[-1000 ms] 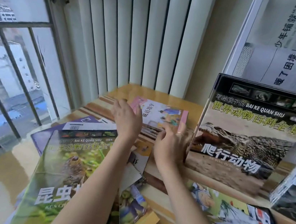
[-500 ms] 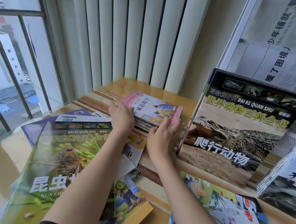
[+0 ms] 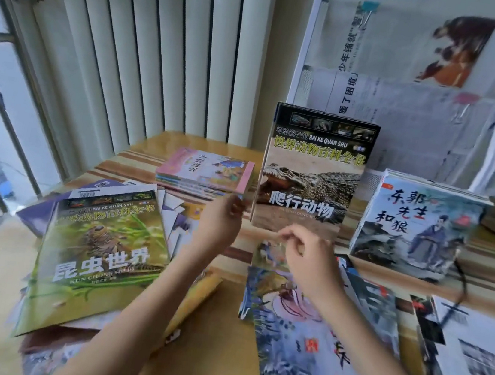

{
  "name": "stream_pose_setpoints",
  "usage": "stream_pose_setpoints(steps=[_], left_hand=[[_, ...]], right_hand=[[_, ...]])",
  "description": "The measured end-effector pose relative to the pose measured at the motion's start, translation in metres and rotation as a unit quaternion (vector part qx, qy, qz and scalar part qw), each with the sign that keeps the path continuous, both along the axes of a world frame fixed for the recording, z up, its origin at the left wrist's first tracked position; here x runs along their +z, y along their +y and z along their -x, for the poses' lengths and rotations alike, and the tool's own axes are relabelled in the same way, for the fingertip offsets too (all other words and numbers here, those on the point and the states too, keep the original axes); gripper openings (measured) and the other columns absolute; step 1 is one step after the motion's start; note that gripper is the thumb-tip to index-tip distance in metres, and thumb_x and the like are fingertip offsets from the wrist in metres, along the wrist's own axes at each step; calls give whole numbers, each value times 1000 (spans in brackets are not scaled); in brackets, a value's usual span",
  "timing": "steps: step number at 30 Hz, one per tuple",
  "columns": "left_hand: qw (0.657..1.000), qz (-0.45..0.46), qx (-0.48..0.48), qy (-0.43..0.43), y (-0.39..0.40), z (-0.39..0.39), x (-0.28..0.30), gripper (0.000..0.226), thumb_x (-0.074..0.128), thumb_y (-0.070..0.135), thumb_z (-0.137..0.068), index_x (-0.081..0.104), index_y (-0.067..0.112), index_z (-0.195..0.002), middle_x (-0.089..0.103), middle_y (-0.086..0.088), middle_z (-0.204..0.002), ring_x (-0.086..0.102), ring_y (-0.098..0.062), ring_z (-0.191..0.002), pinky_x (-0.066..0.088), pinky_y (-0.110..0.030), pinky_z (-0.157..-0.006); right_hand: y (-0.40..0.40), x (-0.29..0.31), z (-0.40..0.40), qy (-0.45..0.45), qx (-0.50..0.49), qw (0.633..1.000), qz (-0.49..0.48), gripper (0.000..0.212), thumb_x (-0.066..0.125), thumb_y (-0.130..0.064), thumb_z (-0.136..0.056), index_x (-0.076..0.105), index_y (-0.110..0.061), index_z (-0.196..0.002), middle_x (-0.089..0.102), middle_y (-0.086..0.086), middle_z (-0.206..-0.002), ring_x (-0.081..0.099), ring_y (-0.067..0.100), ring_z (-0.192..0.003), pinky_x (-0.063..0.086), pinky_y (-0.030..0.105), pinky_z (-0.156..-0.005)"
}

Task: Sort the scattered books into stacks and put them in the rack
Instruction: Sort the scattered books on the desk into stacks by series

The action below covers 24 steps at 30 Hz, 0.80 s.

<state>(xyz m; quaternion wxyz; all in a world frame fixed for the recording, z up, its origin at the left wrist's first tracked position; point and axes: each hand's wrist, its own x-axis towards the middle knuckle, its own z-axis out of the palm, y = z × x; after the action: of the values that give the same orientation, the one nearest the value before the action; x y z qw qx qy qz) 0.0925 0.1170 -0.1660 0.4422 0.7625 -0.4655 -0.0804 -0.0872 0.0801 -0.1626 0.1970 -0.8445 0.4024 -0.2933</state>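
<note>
Your hands: left (image 3: 220,220) and right (image 3: 307,251) both loosely curled, holding nothing
In the way: crocodile book (image 3: 310,176) standing upright
Counter (image 3: 214,334): wooden, pink stack (image 3: 207,172) by the blinds (image 3: 163,50)

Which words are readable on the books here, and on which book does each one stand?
"BAI KE QUAN SHU", "爬行动物": upright crocodile book.
"昆虫世界", "BAI KE QUAN SHU": green insect book.
"东郭先生和狼": upright painted book.
Pink book: title too blurred.
Newspapers in rack: mostly unreadable.

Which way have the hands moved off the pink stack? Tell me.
Yes. Both hands, left hand and right hand, pulled back toward the person, off the pink book stack, which stays put beside the crocodile book.
</note>
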Motion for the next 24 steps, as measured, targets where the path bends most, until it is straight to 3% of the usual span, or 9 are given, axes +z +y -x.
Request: stream_pose_setpoints(steps=[3, 7, 9, 11, 14, 17, 19, 21, 24], left_hand=[[992, -60, -87, 65, 24, 46, -14, 18, 56, 17, -89, 61, 9, -104, 68, -8, -101, 65, -23, -93, 52, -32, -80], [975, -109, -65, -184, 41, 88, -27, 32, 53, 43, -88, 62, 17, -105, 66, -4, -106, 50, -28, -107, 37, -36, -90], [957, -126, -61, -254, 44, 100, -29, 38, 48, 51, -88, 60, 19, -104, 63, 0, -108, 45, -26, -109, 33, -39, -92], [960, -123, -81, -238, 42, 104, -28, 40, 50, 53, -87, 60, 16, -102, 62, -1, -106, 47, -24, -107, 35, -37, -89], [981, -104, -133, -97, 36, 106, -15, 37, 67, 41, -80, 62, 10, -101, 64, -6, -99, 56, -22, -95, 44, -34, -77], [968, -95, -176, 149, 30, 98, -7, 35, 77, 19, -76, 67, 4, -106, 69, -10, -101, 63, -18, -87, 51, -28, -74], [933, -83, -178, 302, 25, 86, -8, 40, 77, 13, -75, 65, 3, -112, 68, -13, -105, 63, -19, -89, 49, -26, -77], [879, -84, -181, 434, 21, 77, -8, 26, 67, 9, -82, 64, 5, -108, 65, -12, -99, 62, -20, -84, 49, -27, -74], [812, -106, -210, 535, 19, 72, -4, 13, 58, 8, -88, 63, 3, -99, 67, -11, -90, 68, -14, -66, 55, -20, -61]], right_hand=[[1, -8, 49, 73, -77, 994, -16, 22, 52, -24, -91, 59, -27, -112, 63, -4, -84, 49, 13, -60, 35, 27, -54], [27, -21, 103, 200, -132, 970, -44, 40, 43, -44, -94, 44, -26, -129, 58, 3, -126, 56, 23, -105, 44, 38, -84], [39, -31, 112, 232, -138, 962, -51, 47, 33, -50, -97, 32, -31, -139, 33, -1, -151, 29, 22, -140, 29, 49, -107], [42, -35, 115, 221, -133, 965, -57, 51, 27, -49, -99, 21, -32, -146, 13, -4, -158, 5, 17, -147, 12, 51, -115], [40, -37, 119, 190, -149, 969, -51, 51, 29, -46, -99, 21, -29, -147, 13, -1, -159, 5, 16, -147, 11, 46, -117], [39, -38, 121, 174, -165, 971, -11, 46, 35, -41, -99, 32, -24, -142, 31, 2, -153, 22, 19, -143, 24, 45, -114], [41, -39, 120, 168, -175, 970, 3, 43, 40, -31, -99, 35, -21, -140, 36, 2, -150, 29, 21, -140, 29, 44, -111], [42, -39, 120, 147, -191, 971, 4, 43, 42, -17, -97, 38, -20, -140, 35, 3, -151, 33, 23, -138, 34, 45, -108], [42, -40, 121, 121, -200, 972, 4, 55, 40, 1, -90, 40, -22, -140, 29, 3, -154, 36, 26, -135, 37, 46, -105]])
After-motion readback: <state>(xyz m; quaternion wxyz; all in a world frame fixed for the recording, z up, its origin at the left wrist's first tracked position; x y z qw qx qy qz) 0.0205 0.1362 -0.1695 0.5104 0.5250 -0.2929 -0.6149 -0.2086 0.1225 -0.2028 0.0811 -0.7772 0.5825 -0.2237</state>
